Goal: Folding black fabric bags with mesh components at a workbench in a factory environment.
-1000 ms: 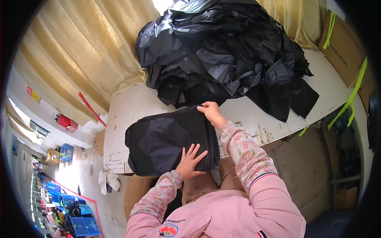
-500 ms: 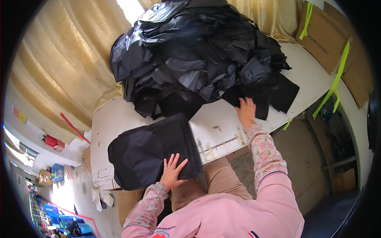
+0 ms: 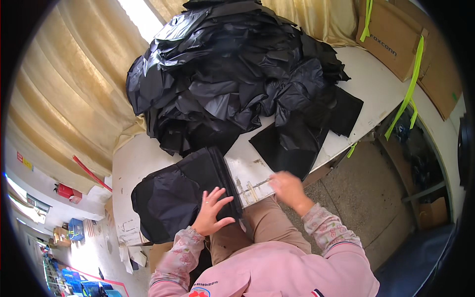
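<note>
On the near left of the table lies a neat stack of flat black pieces [image 3: 168,198], thin and fabric-like. My left hand [image 3: 213,213] rests at the stack's right side, fingers spread, gripping nothing. A loose black sheet [image 3: 284,148] reaches out from the big pile towards the table's front edge. My right hand [image 3: 291,190] is at that sheet's near end, over the table edge. Motion smears its fingers, so whether they pinch the sheet cannot be told. Behind, a high, crumpled heap of black pieces [image 3: 222,84] covers the back of the table.
The white table [image 3: 378,79] has a worn front edge. Cardboard sheets [image 3: 386,44] with green-yellow straps [image 3: 408,94] lean at the right. Beige curtains [image 3: 64,89] hang behind. Blue bins [image 3: 76,228] stand on the floor at far left. My legs are under the table edge.
My right hand has come back towards me, and the loose black sheet has slid nearer the front edge. My left hand stays at the stack, slightly lifted in its fingers. The view has shifted slightly.
</note>
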Demonstrator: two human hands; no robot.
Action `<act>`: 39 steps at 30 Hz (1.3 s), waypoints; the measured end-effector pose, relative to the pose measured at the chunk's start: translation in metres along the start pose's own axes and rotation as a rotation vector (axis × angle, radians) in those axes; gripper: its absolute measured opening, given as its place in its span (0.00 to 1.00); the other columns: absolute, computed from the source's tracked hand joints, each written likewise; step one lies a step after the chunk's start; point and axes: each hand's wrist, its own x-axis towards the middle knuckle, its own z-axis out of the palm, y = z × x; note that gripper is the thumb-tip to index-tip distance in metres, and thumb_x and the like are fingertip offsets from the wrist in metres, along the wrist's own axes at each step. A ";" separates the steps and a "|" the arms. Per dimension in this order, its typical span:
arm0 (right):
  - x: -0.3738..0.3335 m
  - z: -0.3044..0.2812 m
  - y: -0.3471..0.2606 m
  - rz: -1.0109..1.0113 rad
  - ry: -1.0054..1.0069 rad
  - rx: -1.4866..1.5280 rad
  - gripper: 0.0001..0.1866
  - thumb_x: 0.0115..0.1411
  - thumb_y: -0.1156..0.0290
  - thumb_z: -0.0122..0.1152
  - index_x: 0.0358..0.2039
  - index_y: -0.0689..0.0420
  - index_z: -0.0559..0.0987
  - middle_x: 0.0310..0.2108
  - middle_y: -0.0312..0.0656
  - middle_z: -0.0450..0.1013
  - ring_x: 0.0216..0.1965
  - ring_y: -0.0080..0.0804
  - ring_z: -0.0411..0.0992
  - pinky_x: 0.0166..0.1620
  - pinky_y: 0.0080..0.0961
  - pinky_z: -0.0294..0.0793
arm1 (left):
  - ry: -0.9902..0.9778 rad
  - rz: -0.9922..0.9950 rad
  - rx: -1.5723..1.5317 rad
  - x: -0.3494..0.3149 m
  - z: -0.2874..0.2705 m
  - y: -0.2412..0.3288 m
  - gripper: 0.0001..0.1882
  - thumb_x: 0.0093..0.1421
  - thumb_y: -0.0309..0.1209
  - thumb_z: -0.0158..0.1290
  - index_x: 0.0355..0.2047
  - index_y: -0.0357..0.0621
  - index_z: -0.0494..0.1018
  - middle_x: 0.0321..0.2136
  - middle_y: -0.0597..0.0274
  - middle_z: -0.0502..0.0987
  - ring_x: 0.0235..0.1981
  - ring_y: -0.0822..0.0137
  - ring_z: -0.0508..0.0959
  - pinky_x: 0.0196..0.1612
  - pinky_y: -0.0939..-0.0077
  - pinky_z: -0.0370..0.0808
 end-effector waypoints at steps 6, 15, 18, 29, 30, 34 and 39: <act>0.036 -0.057 0.070 -0.024 0.229 -0.443 0.38 0.47 0.62 0.69 0.58 0.57 0.66 0.57 0.51 0.64 0.58 0.54 0.61 0.59 0.45 0.61 | -0.010 0.187 -0.194 0.032 0.026 0.047 0.23 0.57 0.39 0.60 0.51 0.46 0.72 0.55 0.49 0.67 0.58 0.49 0.66 0.63 0.55 0.59; -0.007 -0.007 0.055 -0.072 -0.142 -0.477 0.16 0.51 0.65 0.65 0.42 0.51 0.79 0.35 0.46 0.78 0.39 0.43 0.76 0.43 0.37 0.72 | -0.192 -0.070 -0.548 0.050 0.077 0.051 0.24 0.59 0.36 0.57 0.53 0.39 0.69 0.52 0.46 0.69 0.50 0.50 0.73 0.54 0.65 0.70; -0.006 -0.018 0.018 -0.079 0.012 -0.173 0.09 0.54 0.70 0.60 0.36 0.53 0.80 0.28 0.49 0.78 0.31 0.45 0.78 0.34 0.38 0.75 | -0.046 -0.152 -0.454 0.050 0.078 0.052 0.32 0.58 0.37 0.59 0.59 0.38 0.62 0.54 0.43 0.67 0.53 0.49 0.71 0.56 0.65 0.68; 0.082 -0.227 -0.131 -0.439 -0.678 0.184 0.12 0.55 0.74 0.62 0.40 0.63 0.76 0.30 0.46 0.75 0.33 0.33 0.73 0.40 0.27 0.71 | 0.014 0.167 -0.884 0.071 -0.033 0.031 0.56 0.51 0.38 0.67 0.69 0.37 0.41 0.70 0.56 0.45 0.71 0.65 0.40 0.69 0.71 0.36; 0.091 -0.228 -0.136 -0.463 -0.719 0.123 0.12 0.55 0.74 0.62 0.40 0.63 0.76 0.29 0.46 0.75 0.33 0.34 0.73 0.41 0.27 0.71 | -0.061 0.152 -0.966 0.077 -0.034 0.037 0.51 0.55 0.44 0.61 0.69 0.37 0.43 0.70 0.55 0.43 0.71 0.64 0.39 0.70 0.69 0.36; 0.132 -0.176 -0.118 -0.596 -0.282 0.052 0.12 0.53 0.79 0.60 0.40 0.63 0.75 0.29 0.47 0.73 0.32 0.38 0.74 0.39 0.28 0.71 | -0.043 0.310 -1.090 0.088 -0.041 0.100 0.43 0.61 0.42 0.55 0.68 0.37 0.45 0.70 0.54 0.42 0.71 0.62 0.39 0.70 0.68 0.36; 0.105 -0.129 -0.132 -0.603 0.575 -0.420 0.17 0.55 0.71 0.62 0.45 0.58 0.74 0.32 0.44 0.73 0.37 0.39 0.74 0.41 0.32 0.72 | 0.596 -0.048 -1.420 0.095 -0.036 0.102 0.18 0.67 0.28 0.46 0.55 0.34 0.66 0.52 0.56 0.73 0.52 0.64 0.74 0.55 0.70 0.70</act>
